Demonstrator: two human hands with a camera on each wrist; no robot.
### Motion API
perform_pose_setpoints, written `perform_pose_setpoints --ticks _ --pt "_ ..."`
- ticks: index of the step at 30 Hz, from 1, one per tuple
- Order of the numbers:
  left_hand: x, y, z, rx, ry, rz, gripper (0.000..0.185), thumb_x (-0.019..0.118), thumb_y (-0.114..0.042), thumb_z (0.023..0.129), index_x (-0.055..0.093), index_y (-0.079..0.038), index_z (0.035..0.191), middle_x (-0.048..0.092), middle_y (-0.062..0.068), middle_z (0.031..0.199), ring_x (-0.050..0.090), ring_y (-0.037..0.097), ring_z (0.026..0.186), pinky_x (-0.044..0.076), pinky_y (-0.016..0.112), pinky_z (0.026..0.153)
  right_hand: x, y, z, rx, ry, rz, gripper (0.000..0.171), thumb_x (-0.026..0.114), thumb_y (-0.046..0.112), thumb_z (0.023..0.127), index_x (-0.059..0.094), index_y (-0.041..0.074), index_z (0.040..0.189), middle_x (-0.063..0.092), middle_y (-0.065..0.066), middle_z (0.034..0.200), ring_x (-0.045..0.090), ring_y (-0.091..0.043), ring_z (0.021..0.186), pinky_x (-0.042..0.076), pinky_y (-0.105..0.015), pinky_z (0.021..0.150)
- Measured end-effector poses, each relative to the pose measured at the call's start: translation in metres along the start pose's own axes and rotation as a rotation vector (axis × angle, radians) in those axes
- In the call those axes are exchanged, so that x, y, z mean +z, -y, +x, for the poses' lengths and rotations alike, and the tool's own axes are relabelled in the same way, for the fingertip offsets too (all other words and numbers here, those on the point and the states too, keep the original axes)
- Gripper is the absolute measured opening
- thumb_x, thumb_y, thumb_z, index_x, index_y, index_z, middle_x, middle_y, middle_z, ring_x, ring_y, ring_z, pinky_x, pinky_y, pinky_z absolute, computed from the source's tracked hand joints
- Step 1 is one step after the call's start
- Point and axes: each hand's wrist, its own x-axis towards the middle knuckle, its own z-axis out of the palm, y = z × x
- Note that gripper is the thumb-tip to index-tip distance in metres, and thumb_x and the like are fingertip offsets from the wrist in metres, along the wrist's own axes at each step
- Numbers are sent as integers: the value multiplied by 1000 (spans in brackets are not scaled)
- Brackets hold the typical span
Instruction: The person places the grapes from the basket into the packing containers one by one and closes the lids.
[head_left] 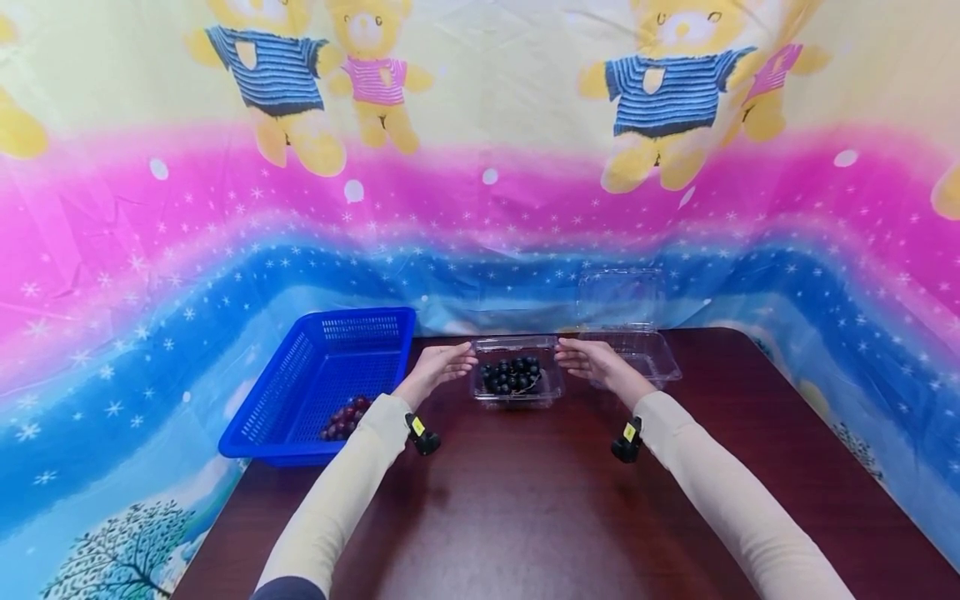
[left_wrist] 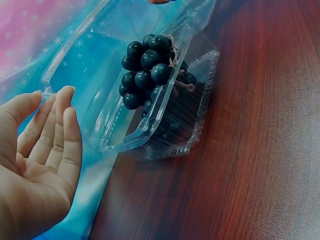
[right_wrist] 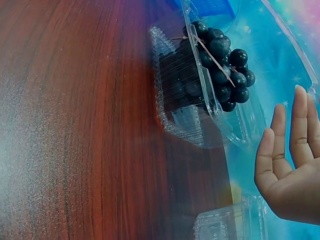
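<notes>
A clear plastic clamshell box [head_left: 517, 402] stands on the table with a bunch of black grapes [head_left: 512, 377] inside. Its hinged lid [left_wrist: 67, 54] is tilted up above the grapes. My left hand [head_left: 437, 367] pinches one corner of the lid between thumb and forefinger, the other fingers lightly bent. At the opposite corner my right hand [head_left: 597, 363] holds the lid's edge with its fingertips; its thumb is out of the right wrist view. In the left wrist view the grapes [left_wrist: 150, 67] rise above the box's rim, and brown stems show among them.
At the left a blue plastic basket [head_left: 311, 325] holds a bunch of red grapes [head_left: 345, 418]. A second clear box [head_left: 652, 358] stands with its lid raised, just beyond my right hand. Behind the dark wooden table [head_left: 517, 517] hangs a printed cloth [head_left: 495, 208].
</notes>
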Motion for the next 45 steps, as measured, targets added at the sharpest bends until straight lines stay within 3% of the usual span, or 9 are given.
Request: perform_pose_setpoints --ticks 7,13,17,24,28,34,40,45 --pt "-3 2 -1 -10 27 4 49 68 -31 84 61 6 115 71 4 82 65 8 70 53 23 70 0 -3 -2 4 23 -42 17 65 33 86 68 18 93 70 7 85 60 -23 109 40 -40 101" --pt "-3 2 -4 -9 41 20 46 67 -28 86 61 6 115 71 5 84 66 9 72 52 32 83 -1 -6 -4 6 21 -46 21 66 34 85 69 16 96 70 6 87 59 -25 111 38 -42 103" --pt "-2 5 -2 -5 22 21 41 68 -27 85 64 6 110 71 3 78 66 9 68 54 28 74 -2 -9 -5 11 17 -66 32 65 36 86 67 11 106 70 5 88 58 -25 113 37 -43 104" --pt "-3 9 0 -15 26 5 35 67 -22 85 65 6 106 70 4 76 66 9 67 55 28 74 -4 -12 -6 8 33 -88 52 62 36 88 55 0 125 70 5 89 58 -23 111 31 -47 107" --pt "-2 9 -1 -23 19 -6 37 67 -21 85 64 8 107 70 5 76 66 10 66 55 25 68 -4 -13 -6 10 27 -105 52 62 34 89 54 -1 126 70 6 87 63 -18 101 34 -45 105" --pt "-2 8 -6 -21 47 3 35 64 -19 88 63 10 107 70 7 78 66 10 66 55 28 72 -4 -15 -7 16 19 -127 48 61 32 89 57 -1 123 71 5 88 64 -17 98 42 -41 99" --pt "-4 9 -11 1 94 10 25 62 -15 89 66 6 101 71 7 78 67 10 68 55 25 69 -4 -18 -9 -1 14 -130 38 64 33 86 65 6 113 72 4 89 65 -19 97 38 -45 103" --pt "-3 9 -11 -51 69 40 32 64 -16 88 63 9 108 70 6 80 67 10 69 54 32 79 -4 -20 -10 1 15 -141 42 66 33 85 64 4 115 72 3 88 60 -28 108 35 -47 104"
